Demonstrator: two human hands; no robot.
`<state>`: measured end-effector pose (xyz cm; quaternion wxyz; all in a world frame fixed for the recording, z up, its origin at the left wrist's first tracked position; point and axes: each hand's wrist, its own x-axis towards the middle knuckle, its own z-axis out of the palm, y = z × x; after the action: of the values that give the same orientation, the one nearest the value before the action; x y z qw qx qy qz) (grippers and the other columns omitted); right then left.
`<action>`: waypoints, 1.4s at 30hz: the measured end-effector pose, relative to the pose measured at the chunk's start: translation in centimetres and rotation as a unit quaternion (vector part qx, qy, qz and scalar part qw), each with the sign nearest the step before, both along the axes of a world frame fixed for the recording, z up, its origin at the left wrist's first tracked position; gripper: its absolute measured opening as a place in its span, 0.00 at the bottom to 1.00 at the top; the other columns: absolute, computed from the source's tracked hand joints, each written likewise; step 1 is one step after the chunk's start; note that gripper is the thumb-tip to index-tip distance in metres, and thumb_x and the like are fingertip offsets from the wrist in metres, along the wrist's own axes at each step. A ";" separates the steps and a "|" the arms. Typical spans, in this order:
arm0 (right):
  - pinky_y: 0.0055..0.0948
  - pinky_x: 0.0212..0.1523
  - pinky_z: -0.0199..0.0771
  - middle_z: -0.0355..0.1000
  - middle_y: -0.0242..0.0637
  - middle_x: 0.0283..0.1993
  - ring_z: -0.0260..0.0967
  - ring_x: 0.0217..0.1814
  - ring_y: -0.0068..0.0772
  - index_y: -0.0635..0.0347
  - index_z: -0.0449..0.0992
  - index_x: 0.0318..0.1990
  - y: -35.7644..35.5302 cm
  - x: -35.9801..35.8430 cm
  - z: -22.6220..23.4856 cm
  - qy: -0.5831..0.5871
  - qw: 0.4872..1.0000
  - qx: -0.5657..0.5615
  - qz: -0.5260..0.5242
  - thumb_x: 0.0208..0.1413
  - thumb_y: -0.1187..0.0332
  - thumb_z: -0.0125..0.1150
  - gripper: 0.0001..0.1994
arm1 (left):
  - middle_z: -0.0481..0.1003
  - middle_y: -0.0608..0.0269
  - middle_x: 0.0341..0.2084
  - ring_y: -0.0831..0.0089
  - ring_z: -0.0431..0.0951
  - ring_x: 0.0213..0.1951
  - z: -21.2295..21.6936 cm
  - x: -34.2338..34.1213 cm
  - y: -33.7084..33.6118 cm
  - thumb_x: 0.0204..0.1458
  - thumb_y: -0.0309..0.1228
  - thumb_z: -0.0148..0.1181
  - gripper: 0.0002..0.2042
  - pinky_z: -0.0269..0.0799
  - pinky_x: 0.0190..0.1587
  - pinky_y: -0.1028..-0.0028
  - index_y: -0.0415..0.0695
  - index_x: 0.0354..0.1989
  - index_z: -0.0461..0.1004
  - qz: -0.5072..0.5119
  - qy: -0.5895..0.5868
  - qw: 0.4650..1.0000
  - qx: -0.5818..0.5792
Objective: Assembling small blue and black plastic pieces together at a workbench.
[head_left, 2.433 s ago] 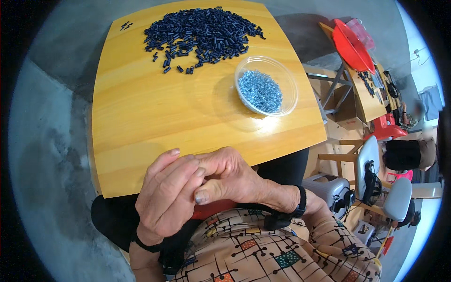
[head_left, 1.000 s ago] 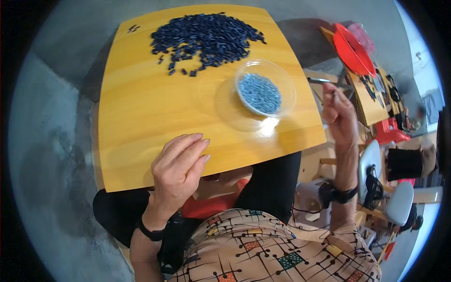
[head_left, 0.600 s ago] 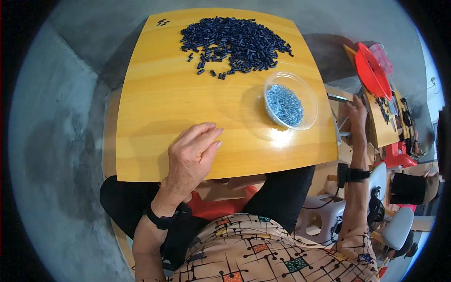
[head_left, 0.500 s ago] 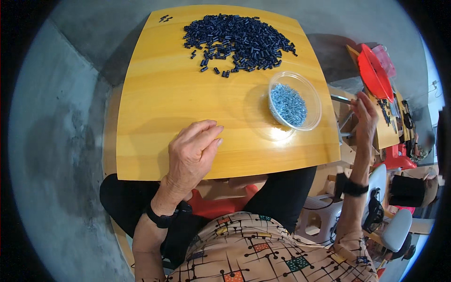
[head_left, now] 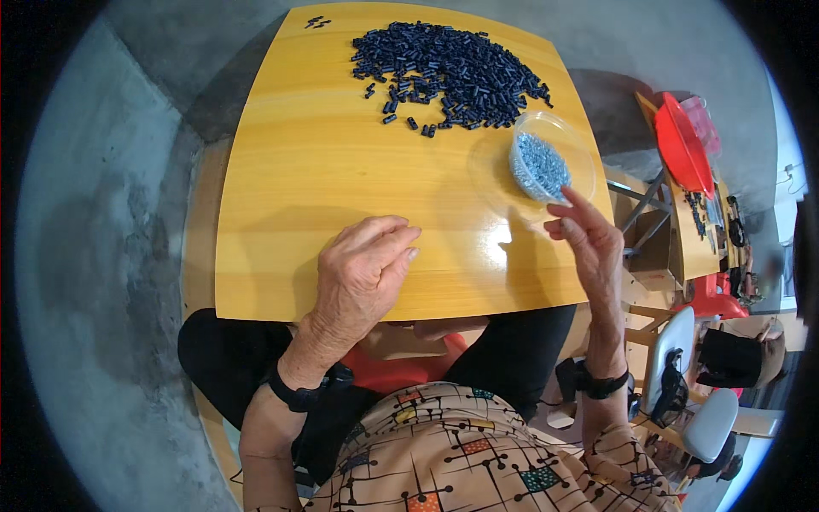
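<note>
A square wooden table point(head_left: 324, 179) stands on a grey concrete floor point(head_left: 94, 256); a heap of small dark cylindrical pieces point(head_left: 452, 72) lies at its far side, with two or three strays point(head_left: 316, 22) near the far left corner; to the right, a red basin point(head_left: 682, 145) rests on a second wooden surface point(head_left: 695, 230); a pale chair point(head_left: 695, 401) is seen lower right.

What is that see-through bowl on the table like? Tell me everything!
The clear bowl is round, shallow and looks like thin plastic. It sits upright near the right edge of the yellow wooden table, just below and right of the pile of small dark pieces. Inside lies a heap of tiny pale blue bits. The right hand reaches up to its near rim with one finger raised; whether it touches is unclear.
</note>
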<state>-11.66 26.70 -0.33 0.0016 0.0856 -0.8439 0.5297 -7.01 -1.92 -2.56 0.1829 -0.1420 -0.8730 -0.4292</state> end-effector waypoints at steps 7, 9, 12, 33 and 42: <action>0.22 0.27 0.73 0.74 0.39 0.27 0.71 0.26 0.22 0.63 0.68 0.52 -0.5 -0.8 1.1 0.105 0.977 0.091 -0.163 0.51 0.76 0.56 0.19 | 0.75 0.55 0.33 0.64 0.77 0.35 0.0 -0.3 0.2 0.41 0.19 0.60 0.09 0.74 0.37 0.73 0.38 0.33 0.76 -0.002 0.005 1.000 0.021; 0.22 0.27 0.73 0.74 0.38 0.26 0.70 0.25 0.22 0.62 0.69 0.51 -2.4 -0.3 1.4 0.124 0.980 0.063 -0.143 0.50 0.77 0.56 0.18 | 0.75 0.55 0.32 0.64 0.77 0.35 0.0 -0.6 0.3 0.41 0.19 0.60 0.09 0.74 0.37 0.73 0.38 0.33 0.76 -0.001 0.006 1.000 0.021; 0.23 0.26 0.71 0.73 0.40 0.29 0.72 0.27 0.28 0.61 0.75 0.40 -7.5 -0.8 2.8 0.254 0.959 0.121 0.011 0.44 0.79 0.61 0.12 | 0.75 0.55 0.32 0.64 0.77 0.35 0.1 -0.6 0.0 0.41 0.19 0.60 0.09 0.74 0.36 0.73 0.38 0.33 0.76 0.004 -0.002 1.000 0.014; 0.42 0.32 0.70 0.67 0.44 0.30 0.68 0.31 0.49 0.63 0.72 0.26 -12.5 -10.9 -2.5 0.316 0.883 0.326 0.118 0.42 0.72 0.59 0.05 | 0.76 0.55 0.29 0.64 0.78 0.32 0.1 -0.4 -0.8 0.41 0.19 0.60 0.08 0.73 0.34 0.73 0.38 0.32 0.75 -0.002 0.023 0.999 0.024; 0.23 0.26 0.67 0.69 0.36 0.30 0.65 0.24 0.24 0.62 0.74 0.34 -12.2 -0.7 0.9 0.191 0.970 0.037 0.145 0.40 0.78 0.65 0.11 | 0.76 0.60 0.29 0.76 0.76 0.30 0.7 -0.2 0.4 0.52 0.30 0.56 0.11 0.73 0.35 0.77 0.35 0.39 0.74 -0.039 -0.240 0.870 0.428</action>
<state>-12.40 14.52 0.62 0.0826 0.3069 -0.8255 0.4664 -7.25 -1.48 -1.84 -0.0062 0.0238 -0.6143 -0.7887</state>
